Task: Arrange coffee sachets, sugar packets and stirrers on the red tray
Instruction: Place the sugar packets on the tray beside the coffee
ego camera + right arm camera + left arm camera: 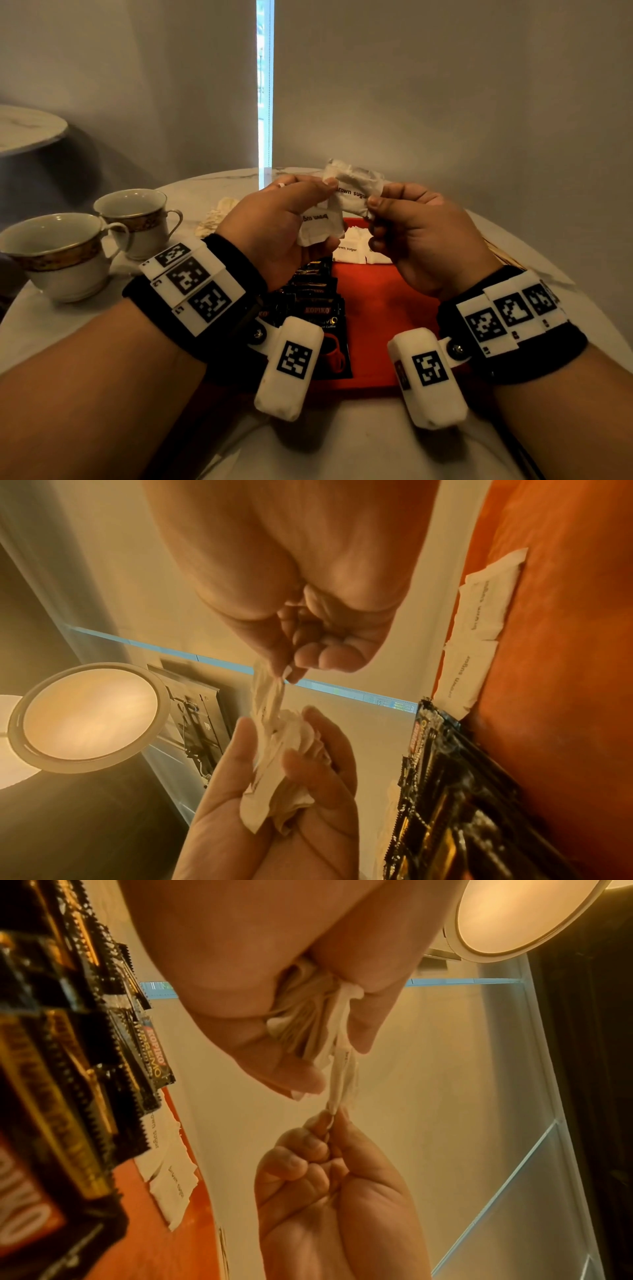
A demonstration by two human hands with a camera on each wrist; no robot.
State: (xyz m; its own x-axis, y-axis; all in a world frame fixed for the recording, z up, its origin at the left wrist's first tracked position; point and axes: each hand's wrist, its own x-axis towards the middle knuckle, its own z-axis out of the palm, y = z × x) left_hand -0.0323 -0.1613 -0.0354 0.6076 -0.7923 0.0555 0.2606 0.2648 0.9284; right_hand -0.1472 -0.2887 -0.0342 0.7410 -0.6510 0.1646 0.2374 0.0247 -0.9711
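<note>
My left hand (318,214) grips a bunch of white brown-sugar packets (320,228) above the far end of the red tray (376,308). My right hand (371,209) pinches the corner of one packet (356,192) that sticks up out of the bunch. In the left wrist view the pinched packet (342,1080) stretches from the bunch (301,1015) down to the right hand (329,1123). Black Kopiko coffee sachets (315,305) lie overlapped along the tray's left side. Two sugar packets (349,251) lie flat at its far end.
Two gold-banded cups (65,253) (137,219) stand on the marble table (342,445), left of the tray. A pale crumpled heap (219,212) lies behind my left hand. Thin wooden strips (503,255) show to the right of the tray, mostly hidden by my right wrist.
</note>
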